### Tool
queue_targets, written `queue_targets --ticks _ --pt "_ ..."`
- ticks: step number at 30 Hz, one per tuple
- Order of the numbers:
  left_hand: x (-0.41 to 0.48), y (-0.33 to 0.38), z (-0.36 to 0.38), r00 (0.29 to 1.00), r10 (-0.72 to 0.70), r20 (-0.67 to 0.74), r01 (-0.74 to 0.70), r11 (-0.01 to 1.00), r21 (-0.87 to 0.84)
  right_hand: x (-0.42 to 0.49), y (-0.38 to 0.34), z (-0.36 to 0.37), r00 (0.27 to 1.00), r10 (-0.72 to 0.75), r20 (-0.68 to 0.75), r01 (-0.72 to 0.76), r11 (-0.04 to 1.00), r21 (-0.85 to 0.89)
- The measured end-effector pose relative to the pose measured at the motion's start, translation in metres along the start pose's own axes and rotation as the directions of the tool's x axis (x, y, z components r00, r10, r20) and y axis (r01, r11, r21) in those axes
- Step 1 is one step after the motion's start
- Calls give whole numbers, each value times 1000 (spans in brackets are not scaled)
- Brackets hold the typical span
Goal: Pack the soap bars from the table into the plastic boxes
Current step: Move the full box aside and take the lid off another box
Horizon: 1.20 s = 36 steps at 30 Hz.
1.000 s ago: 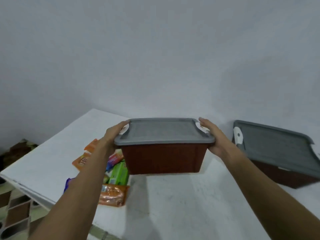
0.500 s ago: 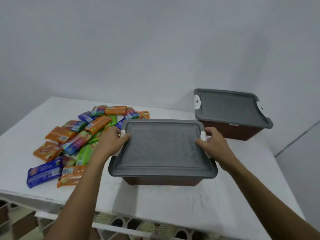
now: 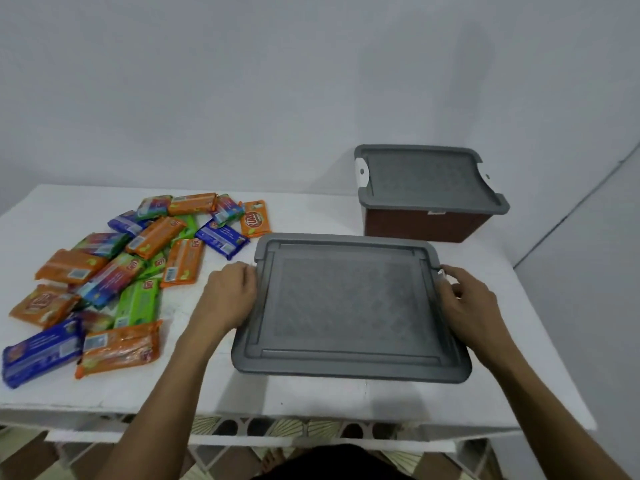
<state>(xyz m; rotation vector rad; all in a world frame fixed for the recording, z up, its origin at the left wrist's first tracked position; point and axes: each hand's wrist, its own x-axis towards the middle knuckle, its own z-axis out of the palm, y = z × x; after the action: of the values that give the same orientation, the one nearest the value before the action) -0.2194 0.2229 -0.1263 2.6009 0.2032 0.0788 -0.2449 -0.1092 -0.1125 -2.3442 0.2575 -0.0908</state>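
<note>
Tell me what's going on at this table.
A person's left hand and right hand grip the side edges of the near grey-lidded plastic box on the white table. A second grey-lidded brown plastic box stands closed behind it, to the right. The colourful wrapped soap bars lie heaped to the left, unpacked.

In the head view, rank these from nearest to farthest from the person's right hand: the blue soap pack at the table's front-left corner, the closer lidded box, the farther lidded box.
1. Closer brown plastic box with grey lid: the right hand grips its right edge.
2. Farther brown plastic box with grey lid: behind, by the wall.
3. Blue soap pack: far left, front corner.
</note>
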Motion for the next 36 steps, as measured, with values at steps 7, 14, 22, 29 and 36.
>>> queue_targets --ticks 7,14,22,29,36 --pt "-5 -21 4 968 -121 221 220 834 -505 0 18 -13 973 159 169 -215 892 398" --pt "-9 -16 -2 985 -87 -150 53 975 -214 -3 29 -11 991 133 25 -135 978 160" --pt "-23 6 -25 1000 -7 -7 8 994 109 -8 12 -17 996 -72 50 82 970 -230" --pt "-21 12 -48 979 -64 193 103 974 -203 -10 -2 -33 997 -60 42 67 980 -187" --pt "-7 32 -77 996 -2 86 60 731 -680 8 -34 -64 999 -47 -28 55 881 470"
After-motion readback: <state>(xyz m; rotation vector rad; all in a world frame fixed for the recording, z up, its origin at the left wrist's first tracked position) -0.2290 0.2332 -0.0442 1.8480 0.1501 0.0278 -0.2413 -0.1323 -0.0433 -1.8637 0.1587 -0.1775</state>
